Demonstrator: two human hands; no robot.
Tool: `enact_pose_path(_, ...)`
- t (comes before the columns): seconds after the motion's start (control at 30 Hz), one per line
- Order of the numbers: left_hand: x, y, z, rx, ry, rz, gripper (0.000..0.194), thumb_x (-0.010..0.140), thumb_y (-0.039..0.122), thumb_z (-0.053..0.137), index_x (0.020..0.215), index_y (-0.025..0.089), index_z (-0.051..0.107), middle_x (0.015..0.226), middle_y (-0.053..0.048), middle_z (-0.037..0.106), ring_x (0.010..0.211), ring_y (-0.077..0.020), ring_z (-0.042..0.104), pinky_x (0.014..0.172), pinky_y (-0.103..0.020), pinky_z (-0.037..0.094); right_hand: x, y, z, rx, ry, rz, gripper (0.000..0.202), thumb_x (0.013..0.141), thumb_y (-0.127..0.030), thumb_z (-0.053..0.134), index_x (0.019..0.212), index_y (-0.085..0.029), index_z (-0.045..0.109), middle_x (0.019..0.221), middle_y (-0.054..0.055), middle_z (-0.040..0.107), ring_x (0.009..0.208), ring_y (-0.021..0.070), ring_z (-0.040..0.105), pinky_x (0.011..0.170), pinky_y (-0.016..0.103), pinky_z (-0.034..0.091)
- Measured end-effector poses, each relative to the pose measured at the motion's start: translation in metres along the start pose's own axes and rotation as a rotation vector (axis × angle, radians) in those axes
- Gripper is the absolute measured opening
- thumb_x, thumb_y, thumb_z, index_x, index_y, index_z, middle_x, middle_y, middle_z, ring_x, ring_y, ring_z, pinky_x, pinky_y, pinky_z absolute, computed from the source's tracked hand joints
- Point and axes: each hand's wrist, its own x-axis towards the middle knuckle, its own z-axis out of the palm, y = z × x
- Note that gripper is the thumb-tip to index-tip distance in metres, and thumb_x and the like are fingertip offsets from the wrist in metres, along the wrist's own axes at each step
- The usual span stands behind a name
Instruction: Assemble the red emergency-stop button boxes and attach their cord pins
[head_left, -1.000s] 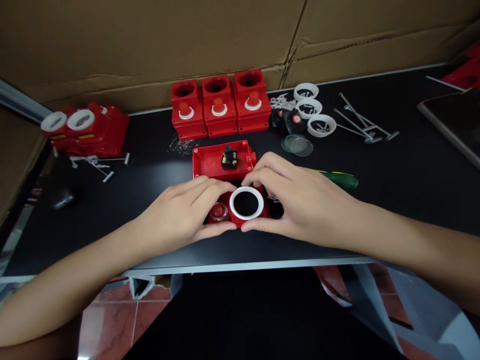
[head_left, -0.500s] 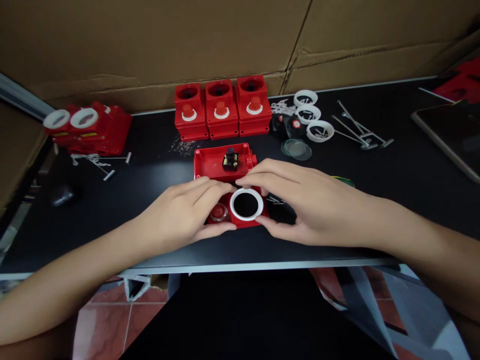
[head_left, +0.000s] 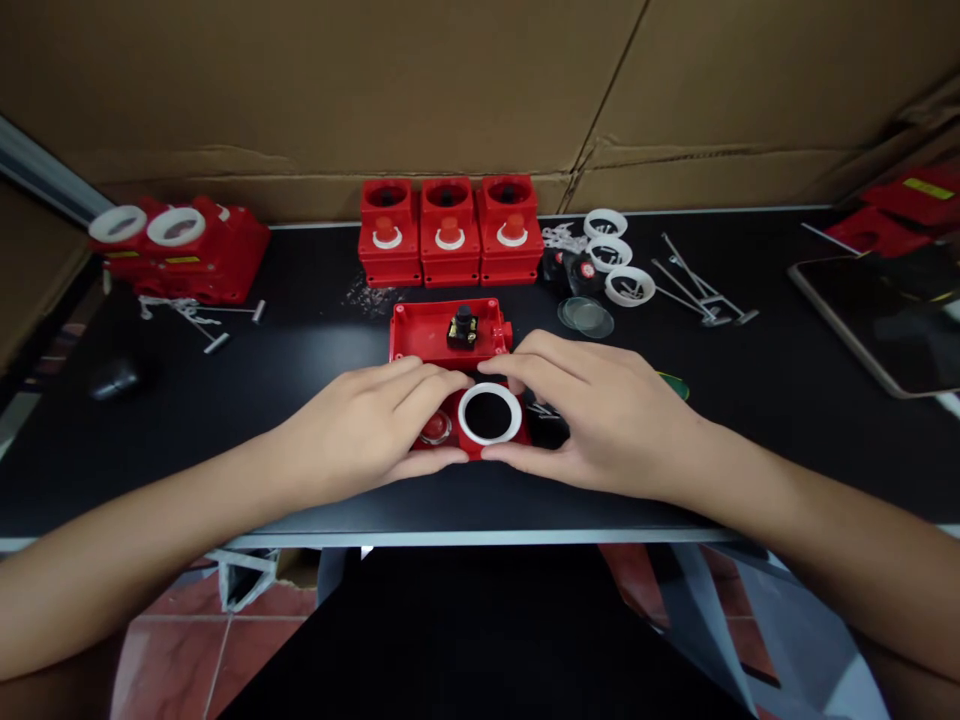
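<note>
A red housing cover lies flat near the table's front edge, with a white ring seated on its round opening and a red button at its left. My left hand grips the cover's left end, fingers behind and thumb in front. Curled around the white ring from the right is my right hand, its thumb at the near rim and fingertips at the far rim. Just behind sits an open red box base holding a black switch block. Small metal pieces are partly hidden by my right hand.
Three red housings line the back, with more red units at left. White rings, clear discs and metal hammers lie right of centre. A tablet-like device sits far right, a black mouse-like object left.
My right hand has shifted its grip around the white ring, its thumb sliding left along the near rim. My left hand keeps its hold. The camera view has tilted slightly.
</note>
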Motion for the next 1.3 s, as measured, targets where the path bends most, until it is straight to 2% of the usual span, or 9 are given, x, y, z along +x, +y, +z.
enact_pose_path(0.13, -0.0006, 0.0008, 0.0000, 0.011, 0.001, 0.004, 0.045, 0.125, 0.052, 0.059, 0.142, 0.010, 0.064, 0.126, -0.017, 0.086, 0.108, -0.0303, 0.086, 0.093, -0.042, 0.070, 0.0006, 0.0028, -0.0035, 0.029, -0.042, 0.010, 0.056, 0.110, -0.059, 0.067, 0.141, -0.013, 0.067, 0.125, 0.011, 0.074, 0.095, 0.0117, 0.072, 0.071, 0.026, 0.055)
enact_pose_path(0.3, -0.0029, 0.0009, 0.0004, 0.029, -0.009, -0.016, 0.043, 0.122, 0.049, 0.066, 0.145, 0.012, 0.063, 0.127, -0.017, 0.086, 0.109, -0.0302, 0.085, 0.094, -0.041, 0.070, 0.0017, 0.0010, -0.0063, 0.122, -0.106, 0.016, 0.051, 0.101, -0.034, 0.065, 0.148, -0.013, 0.063, 0.137, 0.011, 0.073, 0.099, 0.0099, 0.073, 0.073, 0.022, 0.059)
enact_pose_path(0.43, -0.0016, 0.0010, 0.0016, 0.042, 0.012, -0.001, 0.045, 0.121, 0.049, 0.068, 0.144, 0.011, 0.062, 0.124, -0.017, 0.085, 0.105, -0.0305, 0.084, 0.090, -0.040, 0.069, 0.0012, -0.0016, -0.0050, 0.130, -0.098, 0.013, 0.049, 0.101, -0.031, 0.065, 0.148, -0.014, 0.063, 0.135, 0.008, 0.074, 0.095, 0.0081, 0.073, 0.067, 0.021, 0.057)
enact_pose_path(0.6, 0.0003, 0.0015, -0.0002, 0.033, 0.010, 0.015, 0.044, 0.124, 0.051, 0.062, 0.142, 0.011, 0.061, 0.124, -0.015, 0.085, 0.104, -0.0290, 0.084, 0.090, -0.039, 0.068, 0.0000, 0.0003, -0.0040, 0.124, -0.100, 0.018, 0.051, 0.103, -0.037, 0.069, 0.148, -0.013, 0.062, 0.134, 0.009, 0.074, 0.091, 0.0077, 0.071, 0.067, 0.021, 0.056)
enact_pose_path(0.87, -0.0001, 0.0037, -0.0030, 0.025, -0.006, 0.019, 0.043, 0.122, 0.048, 0.067, 0.145, 0.011, 0.061, 0.124, -0.016, 0.085, 0.107, -0.0289, 0.084, 0.092, -0.039, 0.069, -0.0011, 0.0007, 0.0023, 0.023, -0.123, 0.062, 0.069, 0.113, -0.070, 0.057, 0.149, -0.012, 0.065, 0.127, 0.011, 0.072, 0.082, 0.0090, 0.065, 0.064, 0.024, 0.047)
enact_pose_path(0.93, -0.0001, 0.0039, -0.0034, 0.028, -0.016, 0.017, 0.042, 0.122, 0.046, 0.068, 0.145, 0.011, 0.061, 0.126, -0.017, 0.085, 0.107, -0.0289, 0.084, 0.093, -0.039, 0.069, -0.0008, 0.0003, 0.0006, 0.032, -0.142, 0.068, 0.065, 0.116, -0.065, 0.053, 0.151, -0.012, 0.064, 0.128, 0.012, 0.071, 0.081, 0.0079, 0.063, 0.065, 0.022, 0.046)
enact_pose_path(1.0, -0.0003, 0.0036, -0.0038, 0.034, -0.028, -0.008, 0.041, 0.121, 0.043, 0.069, 0.146, 0.011, 0.061, 0.126, -0.017, 0.084, 0.106, -0.0284, 0.084, 0.093, -0.039, 0.069, 0.0000, 0.0006, -0.0021, 0.070, -0.151, 0.103, 0.055, 0.117, -0.053, 0.051, 0.152, -0.013, 0.064, 0.130, 0.012, 0.071, 0.080, 0.0056, 0.060, 0.065, 0.020, 0.044)
enact_pose_path(1.1, -0.0011, 0.0023, -0.0041, 0.035, -0.036, -0.036, 0.041, 0.121, 0.042, 0.070, 0.147, 0.012, 0.062, 0.125, -0.016, 0.084, 0.105, -0.0283, 0.084, 0.091, -0.038, 0.069, 0.0010, 0.0017, -0.0051, 0.125, -0.152, 0.143, 0.045, 0.113, -0.036, 0.054, 0.150, -0.015, 0.065, 0.135, 0.011, 0.070, 0.077, 0.0027, 0.059, 0.061, 0.017, 0.042)
enact_pose_path(1.3, -0.0001, 0.0015, -0.0032, 0.002, -0.037, -0.033, 0.044, 0.121, 0.046, 0.069, 0.147, 0.011, 0.060, 0.126, -0.017, 0.083, 0.107, -0.0294, 0.082, 0.095, -0.040, 0.069, 0.0004, 0.0019, -0.0030, 0.092, -0.137, 0.008, 0.055, 0.098, -0.023, 0.056, 0.152, -0.012, 0.061, 0.142, 0.011, 0.073, 0.094, 0.0110, 0.073, 0.068, 0.023, 0.054)
